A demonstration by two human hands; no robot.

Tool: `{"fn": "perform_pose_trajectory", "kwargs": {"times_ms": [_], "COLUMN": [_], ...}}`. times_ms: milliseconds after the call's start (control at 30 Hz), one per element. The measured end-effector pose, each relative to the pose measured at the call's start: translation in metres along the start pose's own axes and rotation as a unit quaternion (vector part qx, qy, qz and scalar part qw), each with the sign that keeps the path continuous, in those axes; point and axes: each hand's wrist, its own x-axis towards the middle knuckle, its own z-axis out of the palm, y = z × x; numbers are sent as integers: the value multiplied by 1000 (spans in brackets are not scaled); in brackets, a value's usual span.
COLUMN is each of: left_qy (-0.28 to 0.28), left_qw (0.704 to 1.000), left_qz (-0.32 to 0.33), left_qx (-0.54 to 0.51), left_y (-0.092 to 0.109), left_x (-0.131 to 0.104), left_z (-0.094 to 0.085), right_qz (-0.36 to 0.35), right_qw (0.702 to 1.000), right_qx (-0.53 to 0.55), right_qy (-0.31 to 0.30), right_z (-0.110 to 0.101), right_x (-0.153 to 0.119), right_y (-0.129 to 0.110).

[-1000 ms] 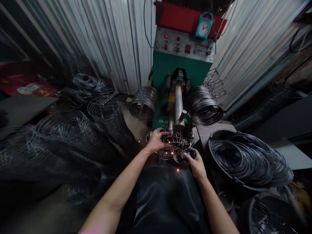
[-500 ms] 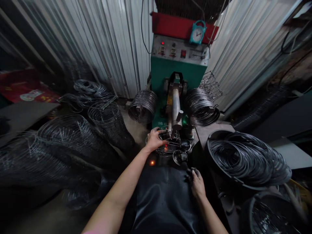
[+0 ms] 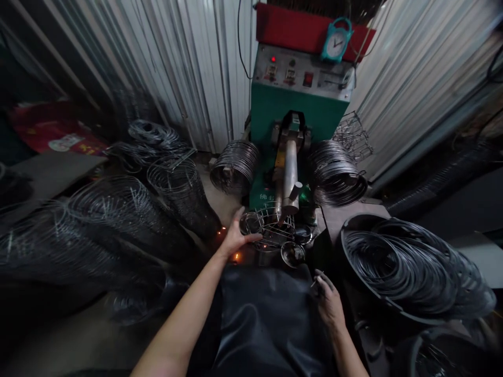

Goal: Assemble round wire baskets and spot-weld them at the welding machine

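Before a green machine (image 3: 301,107) and a corrugated metal wall (image 3: 188,63), a worker is steadying an open wire frame (image 3: 271,230) beneath the tip of a thick metal arm (image 3: 291,162), as orange sparks (image 3: 236,257) are glowing beside the left forearm (image 3: 196,306). Trouble, on this evidence, could be coming from the one-sided hold: only the left hand (image 3: 236,236) is gripping the frame, and a small turn of that wrist could be tilting the wires or sliding them out of line under the arm. Bare skin is lying near the sparks, so a burn, or a flinch jolting the frame, is also counting among the likely risks. What is looking like a small round dish (image 3: 283,257) is sitting just beside the frame and could be getting knocked. The left hand is spreading wide, thumb and fingers standing apart and holding the frame's left end between them. The right hand (image 3: 329,298) is hanging well apart from the frame, beside a black apron (image 3: 259,319); its dark-looking fingers are bending inward, and whether they are pinching anything small is not showing clearly.
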Motion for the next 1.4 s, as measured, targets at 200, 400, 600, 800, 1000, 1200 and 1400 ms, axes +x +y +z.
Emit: {"fn": "perform_pose_trajectory", "kwargs": {"times_ms": [200,400,600,800,1000,1200,1400], "left_qy": [11,1,-57,-73,-52,-47,-51], "left_qw": [980,991,992,958,961,968,974], "left_qz": [-67,-51,85,153,175,162,140], "left_qx": [-186,-128,76,231,209,187,171], "left_y": [-33,-20,15,62,73,65,55], "left_x": [-10,-16,-64,-76,-65,-54,-41], "left_z": [21,-1,-19,-4,0,3,9], "right_qz": [-143,-186,-217,-236,-352,-379,-403], "right_qw": [951,904,836,837,843,786,765], "right_qx": [-265,-345,-420,-453,-362,-388,-390], "right_qy": [-75,-171,-279,-194,-186,-297,-317], "right_z": [-4,22,86,117,113,104,104], "right_x": [-9,-16,-36,-29,-34,-21,0], "right_y": [33,-27,-108,-93,-76,-85,-81]}}
